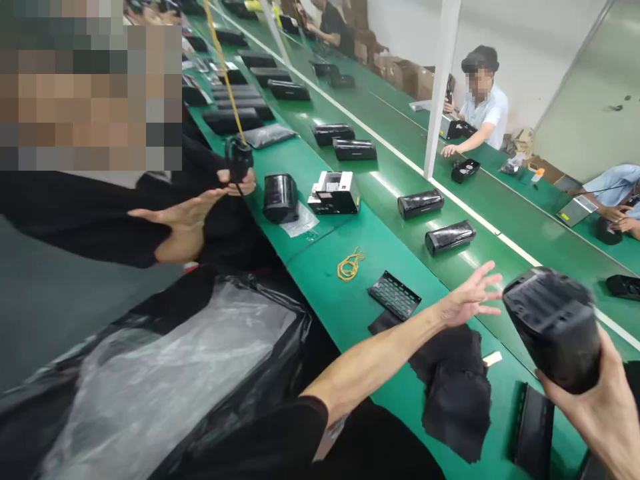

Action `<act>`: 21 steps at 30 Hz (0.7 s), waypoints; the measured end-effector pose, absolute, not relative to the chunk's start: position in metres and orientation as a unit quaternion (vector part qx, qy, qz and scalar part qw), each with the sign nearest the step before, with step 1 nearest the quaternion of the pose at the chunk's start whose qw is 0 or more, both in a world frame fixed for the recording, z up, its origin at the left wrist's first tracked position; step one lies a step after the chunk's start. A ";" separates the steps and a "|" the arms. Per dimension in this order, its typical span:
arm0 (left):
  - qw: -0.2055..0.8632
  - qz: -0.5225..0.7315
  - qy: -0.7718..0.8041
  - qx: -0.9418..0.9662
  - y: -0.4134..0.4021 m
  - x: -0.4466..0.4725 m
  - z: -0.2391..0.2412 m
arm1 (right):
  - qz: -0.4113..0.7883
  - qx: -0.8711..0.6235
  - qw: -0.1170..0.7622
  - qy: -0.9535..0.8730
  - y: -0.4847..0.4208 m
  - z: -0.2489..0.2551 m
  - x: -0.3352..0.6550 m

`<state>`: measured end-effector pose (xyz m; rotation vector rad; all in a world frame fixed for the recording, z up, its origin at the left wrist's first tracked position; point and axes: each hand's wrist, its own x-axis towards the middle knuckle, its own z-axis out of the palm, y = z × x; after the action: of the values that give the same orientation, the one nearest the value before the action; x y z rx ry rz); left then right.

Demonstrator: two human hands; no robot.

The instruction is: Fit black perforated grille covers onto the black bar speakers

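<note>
My left hand (470,298) reaches out over the green work table (325,280) with its fingers spread and nothing in it. It hovers just above a black cloth (457,387) and to the right of a black grille panel (395,295). My right hand (597,407), at the lower right, grips a black device housing (550,327) from below and holds it tilted in the air, slightly blurred. A flat black part (534,427) lies on the table under it.
A co-worker in black sleeves sits at my left, one open hand (185,223) raised, the other on a hanging tool (239,159). Yellow rubber bands (350,265), a white and black device (335,193) and wrapped black units (450,237) lie on the table and conveyor. A black plastic bag (165,380) sits at lower left.
</note>
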<state>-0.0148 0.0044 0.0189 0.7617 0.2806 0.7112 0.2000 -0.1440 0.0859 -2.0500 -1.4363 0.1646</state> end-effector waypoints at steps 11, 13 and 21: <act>0.756 0.353 0.207 0.511 0.007 -0.043 0.032 | 0.135 -0.760 0.372 -0.515 -0.161 0.069 0.218; 0.766 0.350 0.203 0.499 0.009 -0.047 0.030 | 0.206 -0.748 0.435 -0.457 -0.170 0.065 0.209; 0.758 0.340 0.221 0.511 0.010 -0.038 0.029 | 0.215 -0.737 0.522 -0.372 -0.175 0.051 0.191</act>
<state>-0.0382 0.0104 0.0293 1.1136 0.4810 0.7419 0.1913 -0.1747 0.0513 -1.7652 -0.8913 0.5155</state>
